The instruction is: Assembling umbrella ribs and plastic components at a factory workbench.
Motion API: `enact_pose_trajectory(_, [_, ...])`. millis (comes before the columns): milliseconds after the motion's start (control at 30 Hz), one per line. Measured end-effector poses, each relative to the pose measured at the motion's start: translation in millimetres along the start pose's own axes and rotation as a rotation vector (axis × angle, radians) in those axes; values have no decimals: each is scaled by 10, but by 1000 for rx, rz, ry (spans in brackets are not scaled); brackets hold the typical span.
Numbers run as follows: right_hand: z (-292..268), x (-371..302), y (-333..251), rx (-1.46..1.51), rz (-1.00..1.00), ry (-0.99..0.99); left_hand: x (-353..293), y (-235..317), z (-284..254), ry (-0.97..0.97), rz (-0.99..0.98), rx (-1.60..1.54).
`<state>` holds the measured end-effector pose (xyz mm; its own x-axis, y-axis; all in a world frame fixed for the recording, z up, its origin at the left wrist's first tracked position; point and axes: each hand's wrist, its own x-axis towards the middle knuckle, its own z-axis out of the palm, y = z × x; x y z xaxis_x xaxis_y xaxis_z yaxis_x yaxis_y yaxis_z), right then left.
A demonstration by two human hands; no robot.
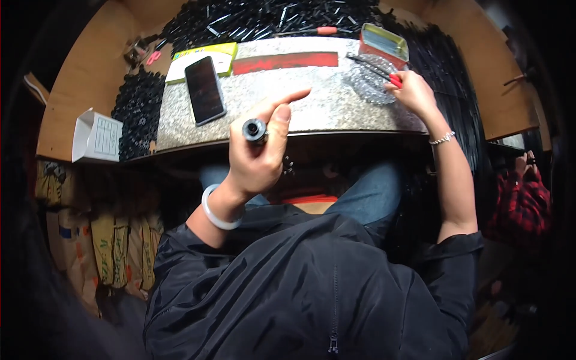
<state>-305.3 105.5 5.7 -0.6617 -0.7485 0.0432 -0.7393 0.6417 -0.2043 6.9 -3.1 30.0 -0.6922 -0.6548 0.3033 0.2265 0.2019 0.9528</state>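
My left hand (258, 141), with a pale bangle on its wrist, is closed around a black tube (254, 129). The tube's round hollow end points up toward me, and the index finger stretches out past it to the right. My right hand (414, 95), wearing a chain bracelet, grips a tool with a red handle (396, 81). A long dark shaft runs from that handle toward the far left; its exact kind cannot be made out. Beneath the tool lies crumpled clear plastic (366, 81), on the speckled work surface (300, 117).
A phone (205, 90) leans over a yellow-green box (227, 59), beside a red strip (285, 62). A red tin (384, 45) stands behind the plastic. Piles of black parts (264, 18) line the back and sides. At the left is a white box (97, 137); at the right, another person's plaid sleeve (521, 201).
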Motion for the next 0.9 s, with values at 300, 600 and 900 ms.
enact_pose_trajectory(300, [-46,132,-202,-99,116,-200,-13,35,-25,-43,6,-16])
enact_pose_trajectory(600, [-65,-128,-174,373,-116,273,72,71,59,-86,-16,82])
enact_pose_trajectory(900, [-88,-1017,-1262,1130,-826,429,31,-15,185,-100,202,1])
